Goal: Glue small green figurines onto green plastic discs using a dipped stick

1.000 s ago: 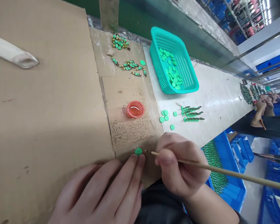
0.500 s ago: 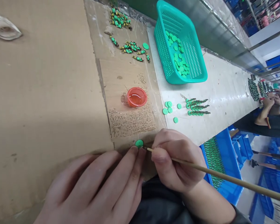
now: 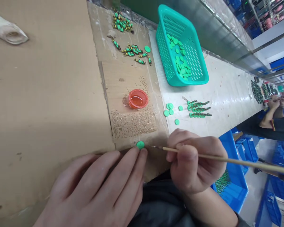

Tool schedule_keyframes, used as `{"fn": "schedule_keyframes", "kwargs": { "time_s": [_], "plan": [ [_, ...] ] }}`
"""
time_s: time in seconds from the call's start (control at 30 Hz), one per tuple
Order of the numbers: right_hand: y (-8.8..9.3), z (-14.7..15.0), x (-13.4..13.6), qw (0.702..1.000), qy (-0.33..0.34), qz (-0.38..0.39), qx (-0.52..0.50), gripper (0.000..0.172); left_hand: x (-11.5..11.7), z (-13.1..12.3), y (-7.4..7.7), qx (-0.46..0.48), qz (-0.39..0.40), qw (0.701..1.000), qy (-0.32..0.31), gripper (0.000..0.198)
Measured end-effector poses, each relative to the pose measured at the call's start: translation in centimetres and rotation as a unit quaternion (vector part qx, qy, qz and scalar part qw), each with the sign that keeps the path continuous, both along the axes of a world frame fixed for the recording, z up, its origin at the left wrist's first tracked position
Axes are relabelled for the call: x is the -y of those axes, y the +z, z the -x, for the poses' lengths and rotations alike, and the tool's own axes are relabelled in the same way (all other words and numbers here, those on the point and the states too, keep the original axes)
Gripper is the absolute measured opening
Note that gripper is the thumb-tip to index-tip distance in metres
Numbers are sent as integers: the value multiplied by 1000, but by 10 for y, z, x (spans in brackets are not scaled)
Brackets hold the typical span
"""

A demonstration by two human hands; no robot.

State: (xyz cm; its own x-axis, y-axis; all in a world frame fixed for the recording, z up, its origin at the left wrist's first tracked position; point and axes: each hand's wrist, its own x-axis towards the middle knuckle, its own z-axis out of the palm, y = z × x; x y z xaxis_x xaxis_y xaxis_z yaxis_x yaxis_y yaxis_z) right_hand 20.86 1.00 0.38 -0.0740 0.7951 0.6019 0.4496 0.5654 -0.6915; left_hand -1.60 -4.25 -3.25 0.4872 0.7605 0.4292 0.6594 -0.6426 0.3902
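Observation:
My left hand (image 3: 101, 186) is closed at the fingertips on the edge of a small green disc (image 3: 140, 145) with tiny holes in it; its thumb is hidden. In my right hand (image 3: 196, 160), thumb and fingers pinch a thin paintbrush (image 3: 217, 158) with a pale wooden handle. The brush's fine tip points left toward the disc and stands a short gap from its right edge. Beyond the hands, a small red cup (image 3: 138, 99) holds some clear-looking liquid on cardboard covered with many small specks.
A teal basket (image 3: 167, 60) holding green discs stands at the back. Loose discs (image 3: 171, 112) and rows of small green-and-dark figures (image 3: 198, 108) lie right of the cup. More small figures (image 3: 132, 50) are piled behind it. A blue bin (image 3: 236, 192) stands lower right; a co-worker (image 3: 272, 119) sits beyond.
My right hand has moved right with the paintbrush, drawing its tip away from the green disc. My left hand stays nearly in place with the disc.

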Motion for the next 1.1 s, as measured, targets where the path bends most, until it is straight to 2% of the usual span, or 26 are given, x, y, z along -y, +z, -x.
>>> {"fn": "schedule_keyframes", "kwargs": {
  "time_s": [0.1,0.17,0.27,0.37,0.47,0.57,0.67,0.77,0.87,0.97,1.03,1.1],
  "plan": [
    [-1,-4,3,992,-23,-25,-124,18,-4,-7,8,-6,-1,1000,16,53],
    [1,-6,10,989,-17,18,-144,14,-8,-9,15,-14,-11,1000,16,47],
    [7,-10,21,990,-3,88,-114,15,-16,-6,26,-25,-26,999,-14,37],
    [9,-12,22,991,40,129,-1,20,-23,-2,34,-31,-31,998,-46,31],
    [8,-14,15,986,112,91,84,26,-22,-3,39,-40,-31,998,-44,29],
    [8,-16,12,978,156,64,123,26,-8,-7,49,-57,-13,998,-16,29],
    [3,-18,13,975,132,46,172,24,1,-4,55,-66,37,997,-17,28],
    [-6,-19,11,972,129,-2,196,15,-2,6,56,-113,64,990,-55,35],
    [-6,-18,12,971,141,-35,190,16,-3,10,61,-142,61,985,-76,37],
    [-3,-16,18,970,150,-26,190,13,-1,15,67,-137,26,985,-103,33],
    [-4,-14,24,971,143,-10,192,12,-2,35,72,-101,-3,993,-68,24],
    [-9,-13,31,976,117,8,185,12,-10,75,79,-64,-18,996,58,19]
  ]
}}
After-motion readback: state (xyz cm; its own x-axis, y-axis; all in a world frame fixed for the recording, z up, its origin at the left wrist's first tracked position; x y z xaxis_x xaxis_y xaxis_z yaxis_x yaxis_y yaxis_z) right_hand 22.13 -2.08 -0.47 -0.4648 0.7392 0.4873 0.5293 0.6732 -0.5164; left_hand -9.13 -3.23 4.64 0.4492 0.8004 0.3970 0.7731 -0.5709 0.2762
